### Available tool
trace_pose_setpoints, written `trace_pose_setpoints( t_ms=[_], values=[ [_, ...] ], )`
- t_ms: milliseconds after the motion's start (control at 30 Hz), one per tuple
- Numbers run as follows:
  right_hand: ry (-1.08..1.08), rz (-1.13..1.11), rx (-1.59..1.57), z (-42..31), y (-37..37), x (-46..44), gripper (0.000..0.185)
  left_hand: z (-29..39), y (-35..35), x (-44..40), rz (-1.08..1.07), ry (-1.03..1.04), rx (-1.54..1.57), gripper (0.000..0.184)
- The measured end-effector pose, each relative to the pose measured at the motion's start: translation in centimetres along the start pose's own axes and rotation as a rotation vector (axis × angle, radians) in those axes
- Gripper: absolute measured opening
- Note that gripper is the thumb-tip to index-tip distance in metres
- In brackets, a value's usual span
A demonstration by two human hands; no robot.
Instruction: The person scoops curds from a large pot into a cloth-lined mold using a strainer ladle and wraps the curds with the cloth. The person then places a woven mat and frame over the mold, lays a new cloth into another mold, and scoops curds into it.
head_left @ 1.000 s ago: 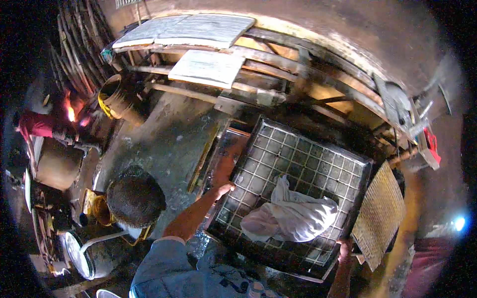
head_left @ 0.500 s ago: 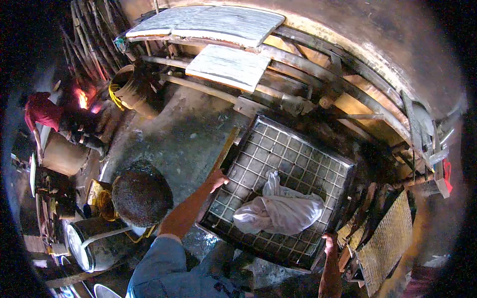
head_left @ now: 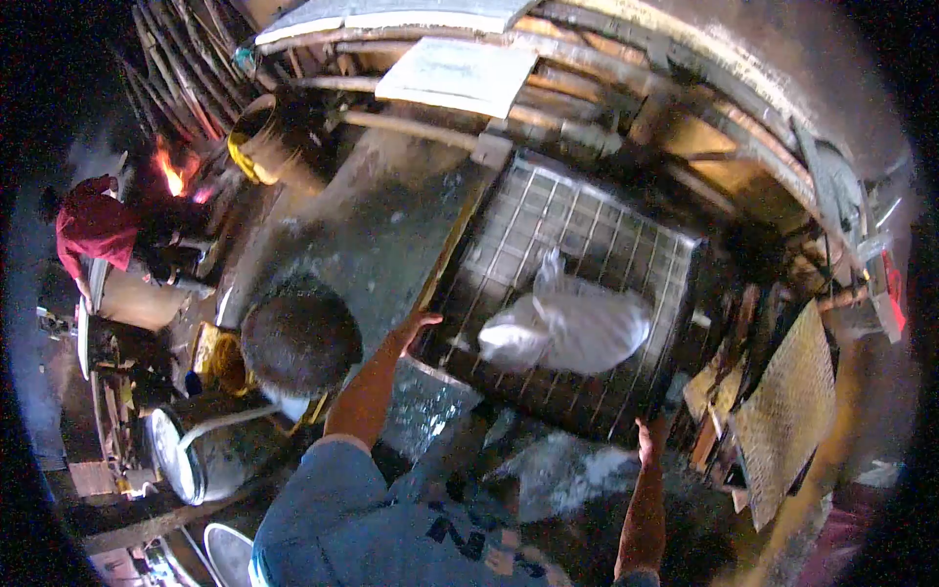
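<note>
A large dark-framed grid rack of pale crossed bars is tilted in front of my body. My left hand grips its left side, fingers at the frame's edge. My right hand holds the near right corner, with the thumb up and the other fingers partly hidden. A crumpled white cloth bundle lies on the bars, nearer the close edge, touched by neither hand. Motion blurs the rack and bundle.
A round woven basket and a large drum stand to the left. Woven panels lean at right. A person in a red shirt bends near a fire. White slabs lie on wooden poles behind.
Both hands have moved the rack forward, away from my body, with the white bundle on it. More wet floor shows below its near edge. The view has shifted slightly too.
</note>
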State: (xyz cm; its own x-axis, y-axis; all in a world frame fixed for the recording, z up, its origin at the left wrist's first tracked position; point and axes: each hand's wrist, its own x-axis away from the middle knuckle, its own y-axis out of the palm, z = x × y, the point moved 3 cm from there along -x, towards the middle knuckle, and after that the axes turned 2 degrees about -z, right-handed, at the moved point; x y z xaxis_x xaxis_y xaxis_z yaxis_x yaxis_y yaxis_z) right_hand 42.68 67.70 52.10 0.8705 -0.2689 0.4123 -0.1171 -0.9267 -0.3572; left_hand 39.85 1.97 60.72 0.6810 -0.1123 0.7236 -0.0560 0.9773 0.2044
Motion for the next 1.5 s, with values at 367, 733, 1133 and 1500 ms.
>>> trace_pose_setpoints(
  t_ms=[367,733,1133,1500],
  values=[
    [0.495,-0.185,-0.868,-2.6,4.9,12.6,0.082,-9.6,-0.4,3.6,0.287,0.081,0.016,0.069],
    [0.225,0.009,-0.830,-2.9,5.8,12.1,0.038,-8.5,-0.1,2.7,0.611,0.114,-0.146,0.023],
    [0.243,0.116,-0.876,-0.3,4.0,10.3,0.032,-9.2,1.6,3.8,0.462,0.330,0.181,0.015],
    [0.317,0.094,-0.872,1.4,3.8,8.5,0.034,-8.9,1.5,3.9,0.523,0.343,0.169,0.016]
  ],
)
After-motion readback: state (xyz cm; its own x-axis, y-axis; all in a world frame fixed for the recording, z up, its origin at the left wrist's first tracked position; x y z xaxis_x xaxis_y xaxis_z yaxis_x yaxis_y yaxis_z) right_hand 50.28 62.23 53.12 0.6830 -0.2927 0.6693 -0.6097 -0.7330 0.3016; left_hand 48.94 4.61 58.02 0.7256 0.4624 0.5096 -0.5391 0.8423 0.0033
